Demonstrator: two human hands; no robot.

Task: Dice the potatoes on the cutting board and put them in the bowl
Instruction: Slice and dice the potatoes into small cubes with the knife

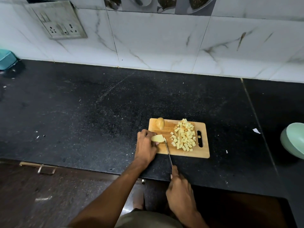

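A wooden cutting board (167, 150) lies on the black counter. My left hand (145, 145) grips a cut potato piece (157, 138) at the board's left edge. My right hand (180, 191) holds a knife (168, 152) by its handle; the thin blade runs up to the right end of that piece. A heap of pale potato cubes (184, 137) covers the board's right half. One whole potato (160, 123) sits at the board's far left corner. A pale green bowl (294, 142) stands at the right edge of the view, partly cut off.
The black granite counter (82, 112) stretches wide to the left. A marble-tiled wall with a socket plate (57, 20) backs it. A teal object (6, 59) sits at far left. Small white scraps (256, 131) lie right of the board. A drawer handle (46, 169) shows below the edge.
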